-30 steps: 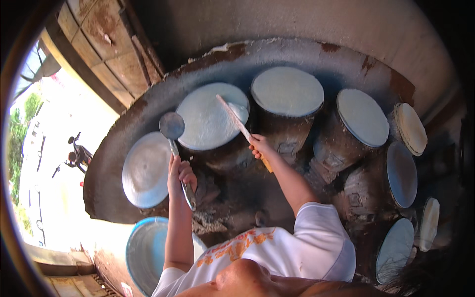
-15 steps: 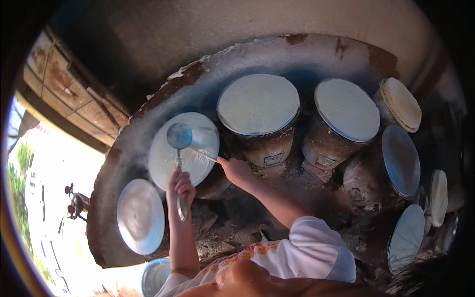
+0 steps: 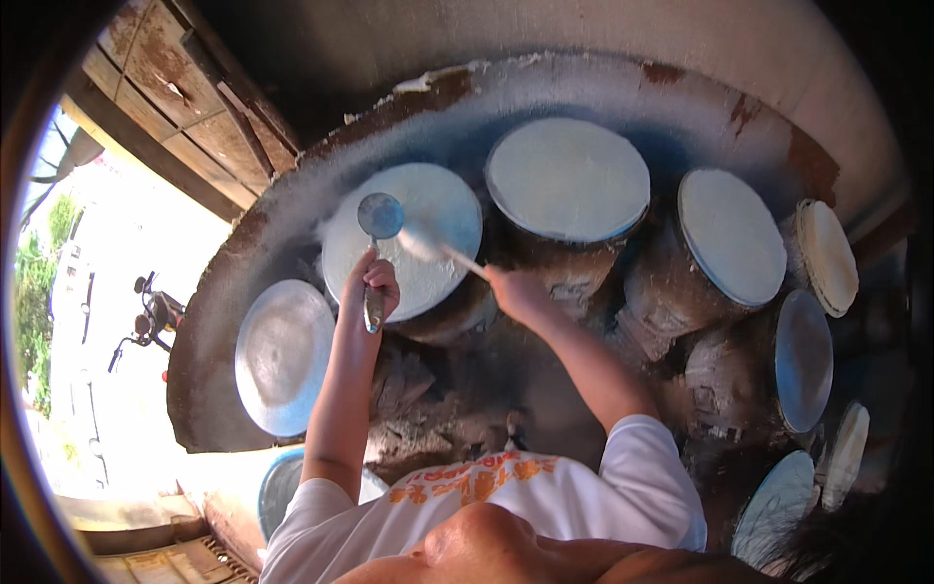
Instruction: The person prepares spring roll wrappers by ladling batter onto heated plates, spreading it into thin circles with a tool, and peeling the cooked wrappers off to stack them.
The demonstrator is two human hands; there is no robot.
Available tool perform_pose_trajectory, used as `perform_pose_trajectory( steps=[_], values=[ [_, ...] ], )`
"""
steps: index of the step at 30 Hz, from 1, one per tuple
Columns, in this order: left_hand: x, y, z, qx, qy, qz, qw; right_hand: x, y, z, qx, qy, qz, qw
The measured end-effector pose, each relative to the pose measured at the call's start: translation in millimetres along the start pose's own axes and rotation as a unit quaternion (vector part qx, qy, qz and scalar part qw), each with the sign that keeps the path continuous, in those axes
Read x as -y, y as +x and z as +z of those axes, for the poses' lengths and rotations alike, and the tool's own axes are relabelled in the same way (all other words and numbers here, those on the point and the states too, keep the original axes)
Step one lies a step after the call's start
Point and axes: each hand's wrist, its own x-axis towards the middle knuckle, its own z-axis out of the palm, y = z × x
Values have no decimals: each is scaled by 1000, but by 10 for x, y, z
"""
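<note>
My left hand (image 3: 381, 276) grips the handle of a metal ladle (image 3: 380, 215), its round bowl held over a round griddle (image 3: 443, 200) coated with pale, wet-looking batter. The handle's end sticks out below my fist. In my right hand (image 3: 519, 294), to the right of that griddle, is a thin stick handle (image 3: 465, 261) of a spreading tool. The tool's pale head (image 3: 420, 241) is smeared by motion over the batter; whether it touches the surface I cannot tell.
Two more pale-coated griddles (image 3: 569, 180) stand on drum stoves further right. A bare griddle (image 3: 284, 355) is at the left, another griddle (image 3: 804, 360) at the right. Thin round sheets (image 3: 827, 258) are stacked at the far right. A bucket (image 3: 268, 496) stands at lower left, a motorbike (image 3: 156, 313) outside.
The whole view has shifted. Over the same griddle, my right hand has drawn slightly right and back with the spreading tool. The ladle stays over the griddle, a little further left.
</note>
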Motion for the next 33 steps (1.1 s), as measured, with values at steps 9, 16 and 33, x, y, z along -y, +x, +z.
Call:
perform_pose_trajectory(
  steps=[9,16,33],
  values=[
    [342,121,-479,-104,151,180,966,620,-783,683,35,434,272,858],
    [294,-512,-708,188,-315,-41,930,1051,-153,603,-94,340,7,936],
    [-1511,-1637,-1621,59,-46,67,995,2705,-625,2216,-15,566,132,814]
  ],
)
